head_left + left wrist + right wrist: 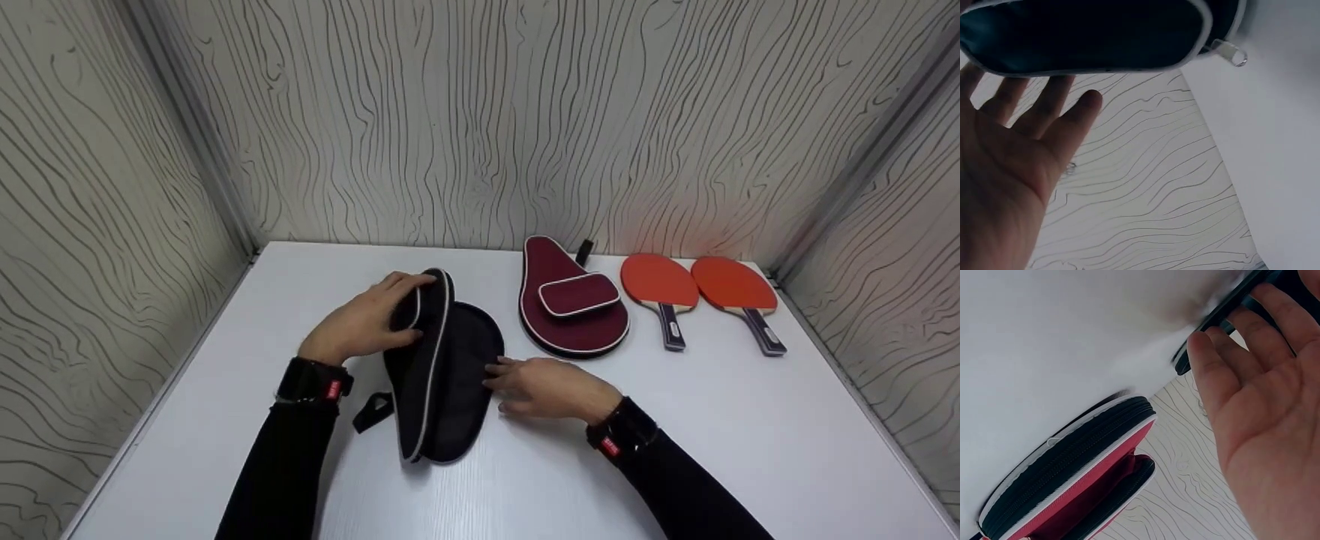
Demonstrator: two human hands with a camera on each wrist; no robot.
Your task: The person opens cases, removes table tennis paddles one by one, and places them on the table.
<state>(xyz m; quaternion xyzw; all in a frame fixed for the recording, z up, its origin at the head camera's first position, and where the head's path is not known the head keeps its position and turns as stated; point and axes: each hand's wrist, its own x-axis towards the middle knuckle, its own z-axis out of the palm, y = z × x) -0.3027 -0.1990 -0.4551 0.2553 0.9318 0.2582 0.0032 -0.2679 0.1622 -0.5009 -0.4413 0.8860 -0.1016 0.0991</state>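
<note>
A black paddle case (457,375) lies unzipped on the white table (712,450), its white-piped upper flap (431,337) standing up on edge. My left hand (382,307) rests against the outside of that flap, fingers laid over its rim. In the left wrist view the left hand (1016,140) shows a spread palm, its fingertips hidden behind the black case (1089,34). My right hand (525,379) lies flat, fingertips touching the right edge of the lower half. The right wrist view shows the right hand (1258,394) with straight fingers at the black case (1235,298).
A closed maroon case (570,315) with a front pocket lies just right of the black one; the maroon case (1067,484) fills the lower right wrist view. Two red paddles (660,283) (733,286) lie further right. Patterned walls close in the table on three sides.
</note>
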